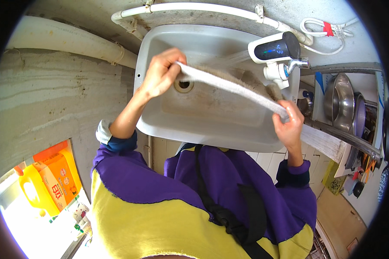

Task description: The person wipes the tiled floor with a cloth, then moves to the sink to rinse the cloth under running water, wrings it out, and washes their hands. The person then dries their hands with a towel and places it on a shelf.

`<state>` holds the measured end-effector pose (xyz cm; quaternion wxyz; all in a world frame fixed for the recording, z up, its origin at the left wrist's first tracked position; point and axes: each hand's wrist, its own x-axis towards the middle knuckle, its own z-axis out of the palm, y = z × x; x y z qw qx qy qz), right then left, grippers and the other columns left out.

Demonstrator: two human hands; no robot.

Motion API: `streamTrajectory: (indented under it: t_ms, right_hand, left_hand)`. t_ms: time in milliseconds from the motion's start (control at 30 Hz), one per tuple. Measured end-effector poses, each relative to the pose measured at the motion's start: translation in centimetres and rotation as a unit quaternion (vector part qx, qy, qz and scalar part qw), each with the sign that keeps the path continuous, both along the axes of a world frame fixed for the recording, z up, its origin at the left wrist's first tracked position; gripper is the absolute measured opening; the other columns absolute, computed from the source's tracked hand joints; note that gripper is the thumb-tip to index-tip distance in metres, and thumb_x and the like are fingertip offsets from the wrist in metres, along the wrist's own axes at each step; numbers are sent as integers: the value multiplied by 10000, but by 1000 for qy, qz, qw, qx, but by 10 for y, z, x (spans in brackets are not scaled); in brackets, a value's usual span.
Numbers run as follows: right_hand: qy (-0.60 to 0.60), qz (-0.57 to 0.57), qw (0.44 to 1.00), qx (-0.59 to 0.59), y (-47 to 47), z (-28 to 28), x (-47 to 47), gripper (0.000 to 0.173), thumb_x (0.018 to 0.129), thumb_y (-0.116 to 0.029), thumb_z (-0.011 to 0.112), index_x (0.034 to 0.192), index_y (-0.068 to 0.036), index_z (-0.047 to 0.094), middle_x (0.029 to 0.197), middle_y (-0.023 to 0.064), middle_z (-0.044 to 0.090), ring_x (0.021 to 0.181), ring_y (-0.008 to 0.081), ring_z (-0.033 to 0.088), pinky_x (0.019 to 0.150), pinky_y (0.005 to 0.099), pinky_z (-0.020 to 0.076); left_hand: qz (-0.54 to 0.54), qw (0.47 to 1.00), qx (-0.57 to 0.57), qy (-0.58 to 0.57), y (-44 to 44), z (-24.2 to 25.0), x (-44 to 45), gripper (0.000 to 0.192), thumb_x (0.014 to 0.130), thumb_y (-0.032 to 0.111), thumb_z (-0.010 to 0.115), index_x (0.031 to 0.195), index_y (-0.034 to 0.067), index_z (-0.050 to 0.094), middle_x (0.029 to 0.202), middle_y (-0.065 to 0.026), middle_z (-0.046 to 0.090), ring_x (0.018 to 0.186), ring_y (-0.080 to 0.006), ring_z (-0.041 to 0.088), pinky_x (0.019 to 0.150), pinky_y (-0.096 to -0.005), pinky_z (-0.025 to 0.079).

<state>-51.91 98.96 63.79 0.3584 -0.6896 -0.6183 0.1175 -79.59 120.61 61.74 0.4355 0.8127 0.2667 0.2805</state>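
A white cloth [230, 85] is stretched edge-on above a grey plastic sink [214, 124], tilting down to the right. My left hand [164, 72] grips one end, above the drain hole [184, 84]. At the sink's right side, my right hand [288, 124] pinches the other end and looks wet. The far side of the cloth appears brownish and is blurred, so its texture is hard to tell. Water runs leftward from an electric tap [274, 48] with a lit display and falls behind the cloth.
White pipes [194, 7] run along the wall behind the sink. Metal basins [340, 100] stand on a rack at the right, behind a metal rail [347, 137]. A coiled white cable [311, 24] hangs at upper right. A yellow jug [32, 187] sits at lower left.
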Motion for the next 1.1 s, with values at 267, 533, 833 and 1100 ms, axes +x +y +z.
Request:
streamTrajectory:
  t_ms: [267, 533, 833, 1100]
  right_hand:
    - [179, 36, 915, -359, 14, -119, 38, 277, 678, -93, 604, 932, 1, 548, 816, 145, 610, 779, 293, 581, 668, 342, 443]
    - [-179, 76, 930, -313, 106, -221, -23, 1012, 483, -304, 803, 1314, -145, 247, 1335, 225, 243, 1234, 379, 231, 969, 480, 247]
    - [-116, 129, 932, -317, 107, -235, -62, 708, 558, -23, 689, 1158, -70, 315, 935, 246, 541, 912, 379, 531, 757, 428, 427]
    - [116, 2, 993, -6, 140, -145, -49, 453, 574, 4, 642, 946, -42, 387, 854, 182, 537, 816, 367, 528, 646, 406, 425]
  left_hand:
    - [-86, 901, -169, 389, -6, -132, 21, 271, 720, 168, 442, 861, 19, 619, 838, -183, 609, 816, -316, 572, 767, -381, 431]
    - [57, 899, -23, 433, 17, -172, 91, 517, 675, 231, 570, 1178, 160, 470, 1377, -106, 196, 1239, -338, 237, 898, -614, 253]
    - [-188, 907, -88, 365, 30, -170, 71, 686, 606, 198, 701, 1224, 109, 415, 1195, -152, 466, 1139, -277, 415, 966, -330, 327]
    - [-105, 980, -138, 100, 0, -148, 111, 711, 559, 110, 725, 1190, 87, 400, 1109, -159, 523, 1075, -324, 459, 865, -389, 395]
